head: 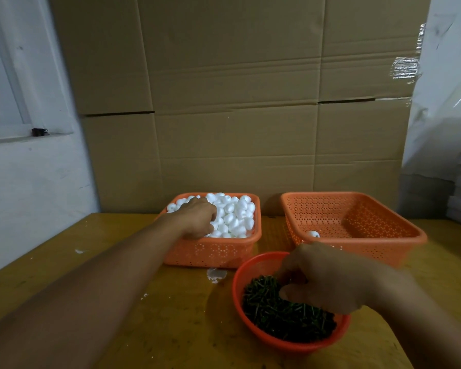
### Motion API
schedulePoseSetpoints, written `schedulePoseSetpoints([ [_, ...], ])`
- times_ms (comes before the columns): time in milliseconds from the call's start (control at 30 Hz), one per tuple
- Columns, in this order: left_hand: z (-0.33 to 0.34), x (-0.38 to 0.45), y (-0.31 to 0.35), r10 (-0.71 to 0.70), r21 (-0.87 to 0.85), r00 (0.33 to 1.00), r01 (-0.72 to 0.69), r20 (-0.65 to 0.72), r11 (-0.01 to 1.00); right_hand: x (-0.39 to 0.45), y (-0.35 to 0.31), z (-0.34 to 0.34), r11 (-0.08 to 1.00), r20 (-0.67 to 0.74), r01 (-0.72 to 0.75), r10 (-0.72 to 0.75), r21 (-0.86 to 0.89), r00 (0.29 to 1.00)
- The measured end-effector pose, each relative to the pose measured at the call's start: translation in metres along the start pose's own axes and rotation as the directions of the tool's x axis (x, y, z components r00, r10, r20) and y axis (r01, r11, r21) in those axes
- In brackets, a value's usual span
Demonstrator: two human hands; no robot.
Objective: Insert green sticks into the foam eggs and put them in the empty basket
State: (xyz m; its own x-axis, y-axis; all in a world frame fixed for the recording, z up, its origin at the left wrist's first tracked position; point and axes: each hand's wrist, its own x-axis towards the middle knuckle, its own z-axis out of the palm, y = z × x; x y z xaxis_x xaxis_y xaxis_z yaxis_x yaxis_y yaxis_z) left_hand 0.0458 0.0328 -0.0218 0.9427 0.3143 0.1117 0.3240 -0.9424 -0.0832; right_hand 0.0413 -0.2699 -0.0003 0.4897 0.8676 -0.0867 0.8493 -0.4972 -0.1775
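Observation:
An orange basket [210, 253] at centre left is piled with white foam eggs [237, 215]. My left hand [197, 218] reaches into it, knuckles up, fingers curled down around an egg in the pile. In front, a red round bowl [277, 342] holds a heap of short green sticks [277, 314]. Over that heap is my right hand [325, 278], thumb and fingertips pinched together on sticks; the fingertips are partly hidden. A second orange basket [357, 222] at the right holds a single foam egg [313, 233] near its left wall.
Everything stands on a yellow-brown wooden table [144, 302]. Large cardboard sheets [237, 102] rise just behind the baskets. A white wall and window frame are at the left, plastic sheeting at the right. White foam crumbs [216, 274] lie by the egg basket.

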Motion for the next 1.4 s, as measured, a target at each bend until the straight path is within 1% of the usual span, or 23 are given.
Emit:
schedulePoseSetpoints([
  [167,-0.002,0.000,-0.002,0.009,0.018,1.000,-0.010,0.026,1.000,0.000,-0.001,-0.001,1.000,0.030,-0.009,0.009,0.001,1.000],
  [267,-0.001,0.001,0.000,0.023,0.060,1.000,-0.024,0.021,0.998,0.000,-0.001,0.000,1.000,0.027,-0.010,0.010,0.001,1.000],
  [333,-0.001,0.001,0.000,0.014,0.086,0.999,-0.018,0.050,0.996,0.000,-0.001,0.001,1.000,0.026,-0.010,0.010,0.001,1.000],
  [433,-0.002,0.003,-0.003,-0.022,0.070,0.993,0.014,0.118,0.997,0.001,-0.002,0.002,1.000,0.032,-0.012,0.013,-0.007,0.999],
  [567,-0.001,0.009,-0.006,-0.072,0.029,0.982,0.069,0.173,0.997,0.002,-0.002,0.003,1.000,0.036,-0.015,0.015,-0.005,0.999],
  [800,-0.003,0.017,-0.004,-0.141,0.008,0.970,0.143,0.199,0.990,0.002,-0.001,0.003,1.000,0.036,-0.012,0.012,-0.005,0.999],
  [900,-0.005,0.015,-0.002,-0.139,0.017,0.966,0.139,0.218,0.990,0.002,-0.001,0.003,1.000,0.028,-0.010,0.010,0.000,1.000],
  [933,-0.006,0.014,-0.001,-0.138,0.021,0.968,0.136,0.209,0.990,0.001,0.000,0.003,1.000,0.023,-0.010,0.010,0.001,1.000],
  [1000,-0.008,0.013,0.000,-0.114,-0.014,0.983,0.117,0.143,0.993,0.001,0.000,0.003,1.000,0.014,-0.008,0.008,0.003,1.000],
  [1100,-0.009,0.006,0.001,-0.040,-0.155,0.998,0.032,-0.048,0.987,0.001,0.001,0.004,1.000,0.008,-0.007,0.007,-0.002,1.000],
  [1167,-0.008,0.001,0.003,-0.039,-0.254,0.988,0.000,-0.149,0.967,0.001,0.001,0.004,1.000,0.009,-0.005,0.005,-0.003,1.000],
  [1267,-0.011,-0.009,0.008,-0.049,-0.348,0.972,-0.034,-0.229,0.937,0.002,0.001,0.004,1.000,0.015,-0.015,0.015,-0.009,1.000],
  [1400,-0.014,-0.029,0.019,-0.007,-0.460,0.931,-0.174,-0.366,0.871,0.003,0.001,0.005,0.999,0.024,-0.026,0.027,-0.025,0.999],
])
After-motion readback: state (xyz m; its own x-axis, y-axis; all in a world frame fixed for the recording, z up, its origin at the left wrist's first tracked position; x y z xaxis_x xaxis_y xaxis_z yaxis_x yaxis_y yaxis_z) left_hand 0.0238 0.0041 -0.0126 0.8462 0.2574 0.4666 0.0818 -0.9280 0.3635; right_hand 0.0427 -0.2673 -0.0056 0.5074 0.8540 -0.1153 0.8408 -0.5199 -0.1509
